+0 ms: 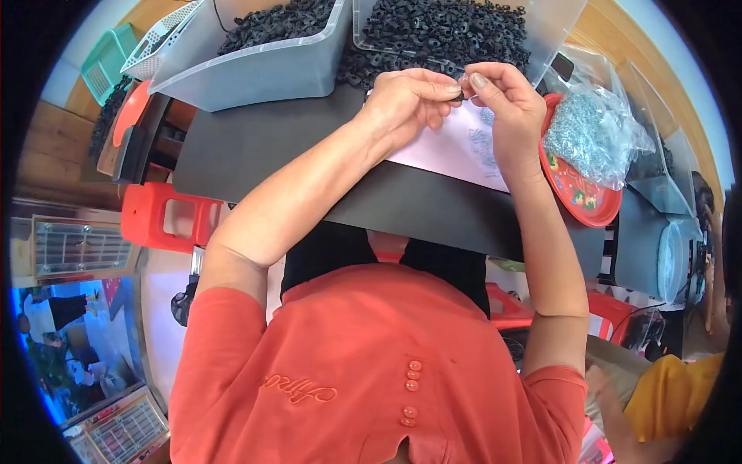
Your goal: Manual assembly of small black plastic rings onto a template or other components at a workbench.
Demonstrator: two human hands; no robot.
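Both hands meet above a pale pink sheet, in front of a bin of black parts. My left hand is closed, thumb and forefinger pinching a small black part. Close against it, my right hand also pinches with thumb and forefinger; what it holds is too small to make out. Small silvery pieces lie on the sheet beside the right wrist. More of them fill a clear plastic bag on a red flowered tray, right of that hand.
Two translucent bins of black parts line the table's far side. Green and white baskets stand far left. A red stool is left of the black table. Another person's yellow garment shows lower right.
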